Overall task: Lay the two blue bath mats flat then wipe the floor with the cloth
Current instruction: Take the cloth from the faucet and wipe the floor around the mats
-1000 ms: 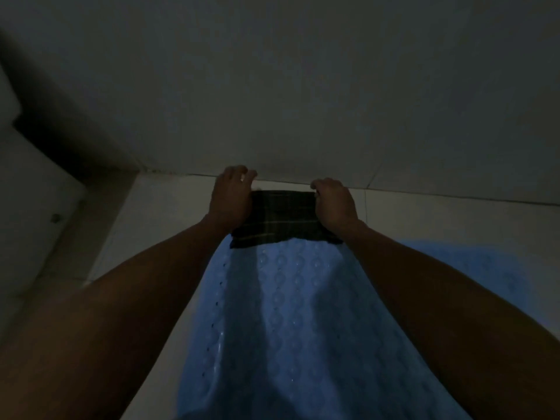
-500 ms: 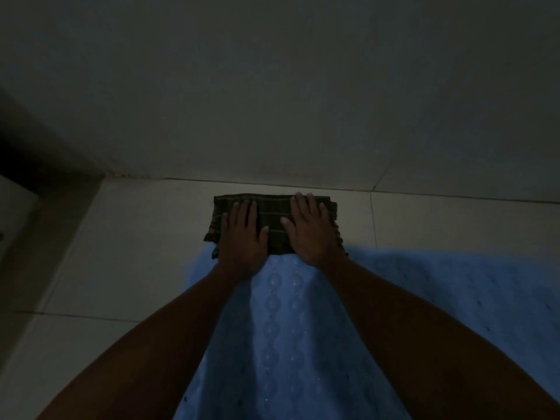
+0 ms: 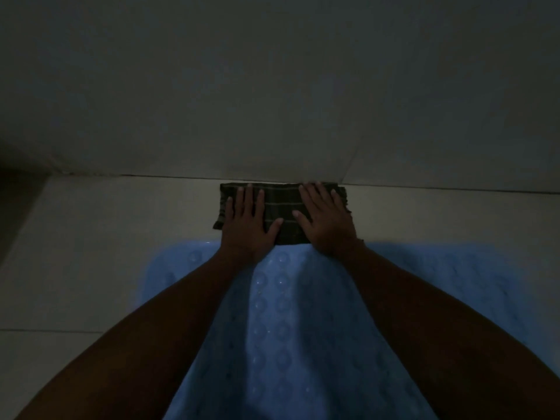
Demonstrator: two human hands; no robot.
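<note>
- The left hand (image 3: 247, 227) lies palm-down on the folded dark plaid cloth (image 3: 280, 212), fingers straight and a little spread, gripping nothing.
- The right hand (image 3: 325, 221) presses the cloth's other half the same way, flat and unclenched, thumbs pointing toward each other.
- The cloth sits on the pale tiled floor (image 3: 106, 237), its far edge at the wall (image 3: 272, 86), its near edge touching the blue bath mat (image 3: 285, 328).
- To wipe well, I judge even weight through both palms keeps the fold from bunching; sweep sideways along the wall, clear of the mat's edge.
- Both forearms reach straight forward over the mat, wrists low.
</note>
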